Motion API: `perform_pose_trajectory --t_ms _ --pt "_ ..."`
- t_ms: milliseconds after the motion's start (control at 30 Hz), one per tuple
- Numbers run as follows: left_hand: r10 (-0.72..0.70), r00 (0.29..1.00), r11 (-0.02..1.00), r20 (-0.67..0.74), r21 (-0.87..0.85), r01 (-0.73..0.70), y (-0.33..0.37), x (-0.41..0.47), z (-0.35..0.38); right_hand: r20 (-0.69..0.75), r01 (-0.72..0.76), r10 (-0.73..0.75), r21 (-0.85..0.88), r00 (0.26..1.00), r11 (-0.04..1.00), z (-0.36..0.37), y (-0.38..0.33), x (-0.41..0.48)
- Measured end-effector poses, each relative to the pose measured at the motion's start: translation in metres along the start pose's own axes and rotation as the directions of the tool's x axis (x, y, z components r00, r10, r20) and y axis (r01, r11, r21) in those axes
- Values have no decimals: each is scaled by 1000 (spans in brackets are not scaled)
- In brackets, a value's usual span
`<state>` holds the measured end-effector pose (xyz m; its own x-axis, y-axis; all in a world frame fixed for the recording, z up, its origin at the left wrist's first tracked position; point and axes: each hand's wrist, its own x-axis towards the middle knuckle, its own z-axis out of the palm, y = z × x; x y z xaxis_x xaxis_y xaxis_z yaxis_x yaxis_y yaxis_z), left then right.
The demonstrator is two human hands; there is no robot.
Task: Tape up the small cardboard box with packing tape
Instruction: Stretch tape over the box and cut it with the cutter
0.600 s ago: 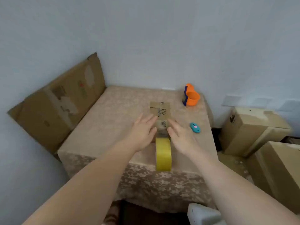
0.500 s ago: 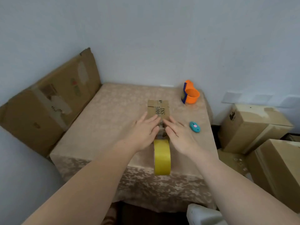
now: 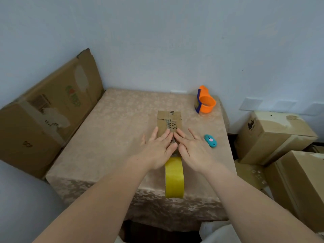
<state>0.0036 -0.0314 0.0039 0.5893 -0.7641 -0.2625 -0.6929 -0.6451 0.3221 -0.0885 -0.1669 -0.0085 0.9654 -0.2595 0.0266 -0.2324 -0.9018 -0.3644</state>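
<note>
A small brown cardboard box (image 3: 169,121) with printed letters lies flat on the table, a clear tape strip running along its top. My left hand (image 3: 157,149) and my right hand (image 3: 190,149) both rest palm-down on the near half of the box, fingers spread and flat, index fingers almost touching over the middle seam. Neither hand grips anything. A yellow roll of packing tape (image 3: 174,177) stands on edge right behind my hands, at the table's near edge. The near end of the box is hidden under my hands.
An orange tape dispenser (image 3: 204,100) stands at the table's (image 3: 108,137) far right corner. A small teal cutter (image 3: 210,140) lies right of my right hand. Large cardboard boxes (image 3: 45,109) lean at the left; more boxes (image 3: 273,135) are stacked on the right.
Both hands have slid slightly forward and inward over the box, fingers coming closer together along the seam. The tape roll has stayed in place.
</note>
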Motion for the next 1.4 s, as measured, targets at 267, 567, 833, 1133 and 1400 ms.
perform_pose_trajectory --t_ms 267,567,833,1133,1400 --pt "-35 995 999 96 42 31 3 0 -6 50 -31 30 21 998 999 -1 6 0" --pt "-31 991 999 133 -5 32 3 -2 -10 67 -185 175 207 982 961 -2 28 5" --pt "22 982 997 188 -74 -8 6 0 -16 132 -428 429 -41 893 903 14 75 22" --pt "64 978 994 199 -97 -46 7 3 -16 221 -518 521 -75 824 852 31 80 25" --pt "72 986 991 149 -122 -54 7 4 -14 103 -468 461 52 881 882 19 67 5"
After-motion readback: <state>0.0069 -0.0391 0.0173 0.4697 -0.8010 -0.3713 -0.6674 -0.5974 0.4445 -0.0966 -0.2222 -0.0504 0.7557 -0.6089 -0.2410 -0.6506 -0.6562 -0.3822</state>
